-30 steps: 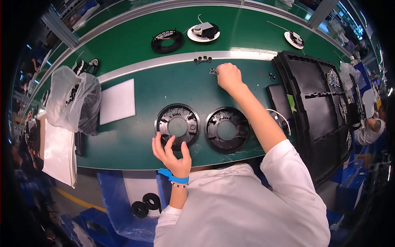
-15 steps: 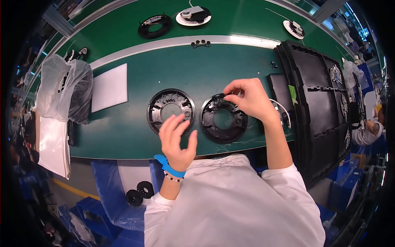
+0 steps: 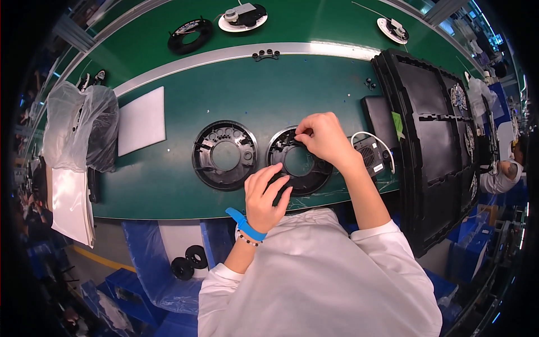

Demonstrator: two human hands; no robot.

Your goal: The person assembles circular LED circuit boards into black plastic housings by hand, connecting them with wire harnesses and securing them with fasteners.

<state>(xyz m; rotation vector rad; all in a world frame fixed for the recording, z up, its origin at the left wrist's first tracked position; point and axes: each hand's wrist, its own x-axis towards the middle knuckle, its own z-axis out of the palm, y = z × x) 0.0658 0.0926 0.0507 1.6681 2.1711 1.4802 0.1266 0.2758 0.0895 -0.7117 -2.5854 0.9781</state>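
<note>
Two black ring-shaped housings lie side by side on the green bench. On the right-hand housing point(image 3: 306, 185), my right hand point(image 3: 324, 137) pinches thumb and forefinger together at the upper part of the ring. Whatever small piece sits between those fingertips is too hidden to name. My left hand point(image 3: 265, 196), fingers apart, rests its fingertips at the same housing's lower left rim. Around that wrist is a blue band point(image 3: 247, 223). The left-hand housing point(image 3: 209, 173), with a shiny rim and small moulded fittings inside, is untouched.
Stacked black trays point(image 3: 424, 140) stand on the right beside a dark box-shaped device point(image 3: 370, 154) with a white cable. To the left are a white foam sheet point(image 3: 143, 121) and clear plastic bags point(image 3: 70, 123). Further round assemblies point(image 3: 191, 37) sit beyond the metal rail point(image 3: 196, 62).
My left hand has moved right, from the gap near the left-hand housing to the right-hand housing's rim. My right hand stays pinched at the ring's top. The view has shifted slightly.
</note>
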